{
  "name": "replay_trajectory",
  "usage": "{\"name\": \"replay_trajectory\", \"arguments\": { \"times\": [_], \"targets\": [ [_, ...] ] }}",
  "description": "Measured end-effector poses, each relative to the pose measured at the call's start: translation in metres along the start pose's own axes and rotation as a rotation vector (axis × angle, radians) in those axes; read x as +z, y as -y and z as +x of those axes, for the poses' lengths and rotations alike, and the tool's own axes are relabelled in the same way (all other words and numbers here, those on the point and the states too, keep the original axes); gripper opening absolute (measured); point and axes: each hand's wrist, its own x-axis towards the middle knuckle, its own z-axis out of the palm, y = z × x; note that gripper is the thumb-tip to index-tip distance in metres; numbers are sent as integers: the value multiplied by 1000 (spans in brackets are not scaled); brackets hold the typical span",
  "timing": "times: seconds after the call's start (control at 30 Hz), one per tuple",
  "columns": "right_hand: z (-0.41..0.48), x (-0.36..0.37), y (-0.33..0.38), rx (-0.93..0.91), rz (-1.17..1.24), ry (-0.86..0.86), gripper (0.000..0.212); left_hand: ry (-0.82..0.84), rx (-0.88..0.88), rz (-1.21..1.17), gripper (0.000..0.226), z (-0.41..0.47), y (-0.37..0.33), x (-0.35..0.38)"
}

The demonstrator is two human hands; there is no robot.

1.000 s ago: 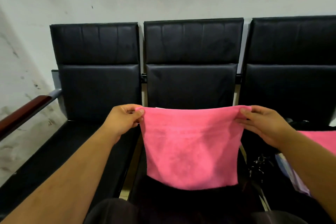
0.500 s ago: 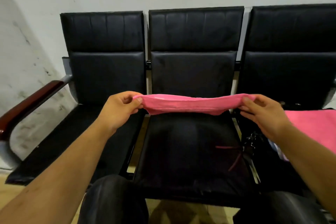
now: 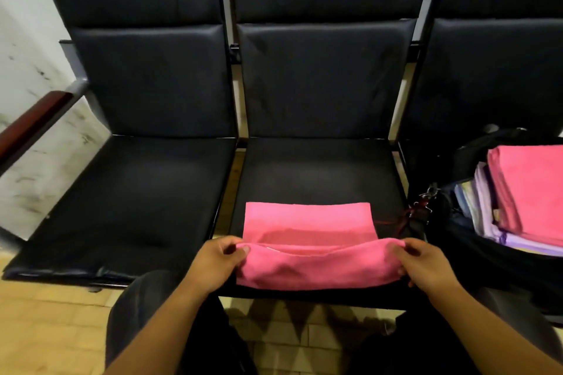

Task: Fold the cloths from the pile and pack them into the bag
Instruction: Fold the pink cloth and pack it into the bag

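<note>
Left hand (image 3: 217, 262) and right hand (image 3: 422, 265) each pinch a near corner of the pink cloth (image 3: 307, 219) on the middle seat (image 3: 320, 170); an uneven pull could skew the fold.

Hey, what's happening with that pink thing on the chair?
A person is folding a pink cloth on the middle seat. The left hand and right hand each pinch an end of its near part, lifted a little, while the far part lies flat. On the next seat, a dark bag holds a stack of folded cloths.
</note>
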Motion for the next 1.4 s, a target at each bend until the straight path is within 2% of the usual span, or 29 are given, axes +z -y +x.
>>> {"name": "replay_trajectory", "arguments": {
  "times": [0.23,0.47,0.6,0.7,0.77,0.83,0.87,0.97,1.0,1.07,1.2,1.3,1.4],
  "targets": [
    [56,6,31,-70,-228,-44,14,-100,-54,40,4,76,-23,0],
    [112,37,44,-26,-287,-26,16,-134,-166,69,1,136,-24,9],
    [131,51,43,-25,-344,-26,20,-163,-202,63,9,154,-14,17],
    [133,56,44,-12,-301,-62,9,-180,-238,83,22,159,-10,21],
    [126,56,44,-1,-266,-100,24,-245,-230,128,41,154,-7,27],
    [110,55,40,26,-267,-134,39,-297,-123,203,46,138,-8,43],
    [100,53,33,59,-283,-139,45,-233,-51,254,48,125,-11,57],
    [69,52,1,210,-375,-72,64,91,164,315,67,78,-22,108],
    [59,54,-5,252,-418,-42,69,143,248,363,69,64,-21,126],
    [45,59,-10,268,-476,-27,70,192,373,477,72,45,-20,153],
    [35,68,2,364,-466,16,63,211,369,622,75,39,-10,171],
    [39,75,1,436,-287,-47,43,288,357,642,75,37,-8,172],
    [42,81,7,488,79,-213,27,364,353,677,75,40,-7,172]
  ]
}}
